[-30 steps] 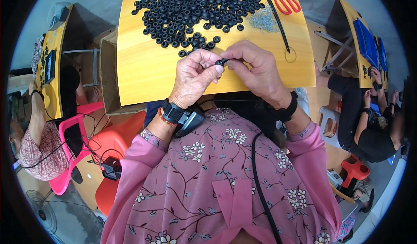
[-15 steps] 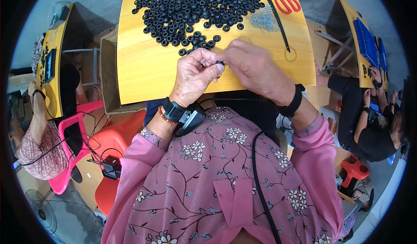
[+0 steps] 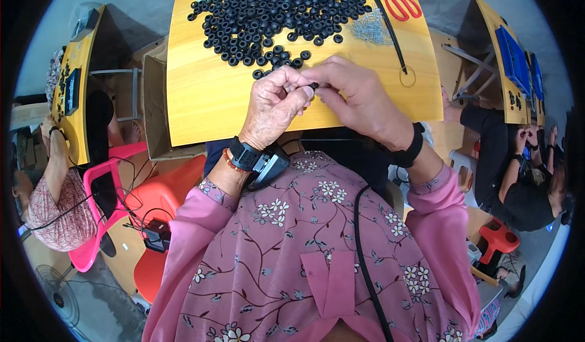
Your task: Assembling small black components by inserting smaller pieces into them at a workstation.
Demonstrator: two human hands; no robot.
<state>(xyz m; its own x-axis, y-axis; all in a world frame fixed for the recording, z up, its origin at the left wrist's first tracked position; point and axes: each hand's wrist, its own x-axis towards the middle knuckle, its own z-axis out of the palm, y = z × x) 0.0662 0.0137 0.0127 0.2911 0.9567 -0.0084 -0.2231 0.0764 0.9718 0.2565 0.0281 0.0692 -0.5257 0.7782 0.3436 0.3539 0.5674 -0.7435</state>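
My left hand (image 3: 270, 107) pinches a small black piece (image 3: 314, 86) between thumb and fingertips, just above the near part of the yellow table. It matches the colour of the black rubber rings (image 3: 268, 22) piled at the far side, but most of it is hidden. My right hand (image 3: 364, 103) meets it from the right, its thumb and fingers bent together at the piece. Whatever lies between the right fingertips is too small to make out. Several loose rings (image 3: 281, 56) lie just beyond my left hand.
Right of the pile lie small clear bits (image 3: 372, 28), a thin black rod (image 3: 390, 31), a thin loop (image 3: 408, 76) and red-handled scissors (image 3: 402, 4). A cardboard box (image 3: 156, 104) stands against the table's left side. People sit at tables to both sides.
My right hand has turned slightly, its fingers shifting around the black piece. The piece has moved a little to the right. My left hand keeps its pinch.
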